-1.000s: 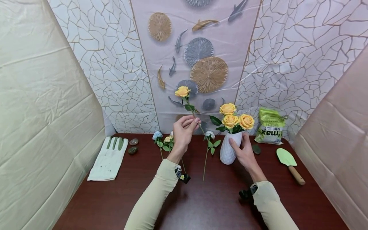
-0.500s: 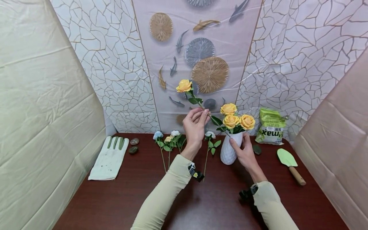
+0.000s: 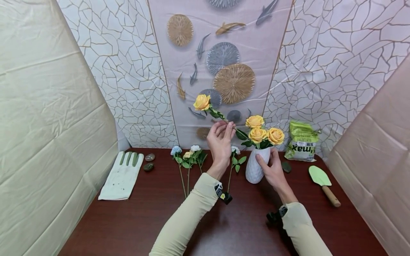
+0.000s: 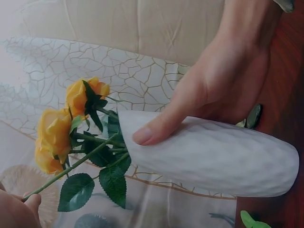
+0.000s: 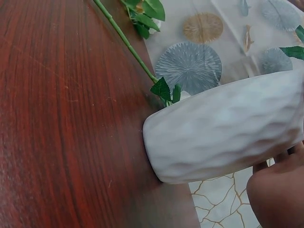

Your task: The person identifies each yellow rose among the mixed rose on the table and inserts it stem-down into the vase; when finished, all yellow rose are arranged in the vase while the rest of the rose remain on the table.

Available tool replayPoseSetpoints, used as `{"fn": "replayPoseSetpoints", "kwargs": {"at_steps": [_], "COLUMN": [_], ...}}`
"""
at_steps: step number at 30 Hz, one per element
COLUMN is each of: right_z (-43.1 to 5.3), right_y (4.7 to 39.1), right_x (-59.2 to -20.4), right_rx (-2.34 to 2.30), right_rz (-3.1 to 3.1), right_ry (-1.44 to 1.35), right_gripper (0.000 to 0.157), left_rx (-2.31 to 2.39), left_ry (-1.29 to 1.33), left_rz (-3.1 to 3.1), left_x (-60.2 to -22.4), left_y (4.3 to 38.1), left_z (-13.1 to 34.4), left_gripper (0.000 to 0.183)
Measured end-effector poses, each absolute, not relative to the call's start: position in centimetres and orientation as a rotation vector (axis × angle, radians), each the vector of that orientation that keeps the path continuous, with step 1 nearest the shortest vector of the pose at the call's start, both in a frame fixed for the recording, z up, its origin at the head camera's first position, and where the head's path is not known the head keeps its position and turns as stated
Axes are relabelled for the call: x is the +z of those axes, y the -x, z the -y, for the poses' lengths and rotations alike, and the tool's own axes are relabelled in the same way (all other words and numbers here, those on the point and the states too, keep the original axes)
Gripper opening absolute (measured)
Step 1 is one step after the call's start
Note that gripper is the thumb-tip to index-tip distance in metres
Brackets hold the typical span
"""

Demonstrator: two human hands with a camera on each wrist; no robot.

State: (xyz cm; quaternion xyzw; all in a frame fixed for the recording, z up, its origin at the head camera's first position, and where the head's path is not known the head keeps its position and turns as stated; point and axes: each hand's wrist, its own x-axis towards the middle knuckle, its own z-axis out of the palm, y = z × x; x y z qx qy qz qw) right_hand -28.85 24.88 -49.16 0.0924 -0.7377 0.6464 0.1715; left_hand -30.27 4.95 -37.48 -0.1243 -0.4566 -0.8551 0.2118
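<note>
My left hand (image 3: 220, 144) pinches the stem of a yellow rose (image 3: 202, 102), whose bloom leans up and to the left. That stem (image 4: 71, 167) slants to the mouth of the white dimpled vase (image 3: 255, 170), where leaves partly hide its end in the left wrist view. My right hand (image 3: 275, 171) grips the vase's upper right side, thumb across the front below the rim. Several yellow roses (image 3: 257, 135) with dark green leaves stand in the vase. In the right wrist view the vase's base (image 5: 159, 147) is right at the tabletop.
A blue flower (image 3: 175, 150), a pale yellow flower (image 3: 187, 154) and white flowers (image 3: 235, 149) lie on the dark red table (image 3: 134, 227). At left are a glove (image 3: 120, 177) and stones (image 3: 148, 167). A green bag (image 3: 301, 142), dark stone (image 3: 286, 166) and trowel (image 3: 324, 185) lie right.
My left hand has moved right toward the vase, bringing the rose's stem end to its mouth. The bloom rose, then dipped lower left. My right hand and the vase have stayed in place.
</note>
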Motion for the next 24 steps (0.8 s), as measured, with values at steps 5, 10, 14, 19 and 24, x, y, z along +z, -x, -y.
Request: {"fn": "replayPoseSetpoints", "kwargs": {"at_steps": [5,10,14,19,24], "right_z": [-24.8,-24.8,-24.8,-24.9,-24.8], "right_y": [28.9,28.9,28.9,28.9,28.9], "right_x": [-49.1,-49.2,-49.1,-49.1,-49.1], "right_rx": [1.834,1.841,1.84,1.842,1.832], "right_rz": [2.089,2.085,2.088,2.1,2.102], "right_ry": [-0.271,-0.272,-0.263,-0.244,-0.243], "right_gripper": [0.041,0.04,0.04,0.04,0.039], "left_rx": [-2.319,-2.253,-2.208,-2.138,-2.005], "left_ry": [0.366,0.421,0.439,0.457,0.477], "left_rz": [1.295,1.336,1.373,1.414,1.466], "left_x": [-37.8,-38.0,-38.0,-37.4,-36.1], "left_y": [30.1,29.8,29.7,29.2,27.5], "left_z": [-5.3,-5.6,-5.6,-5.5,-5.3], "left_gripper": [0.027,0.027,0.026,0.026,0.022]}}
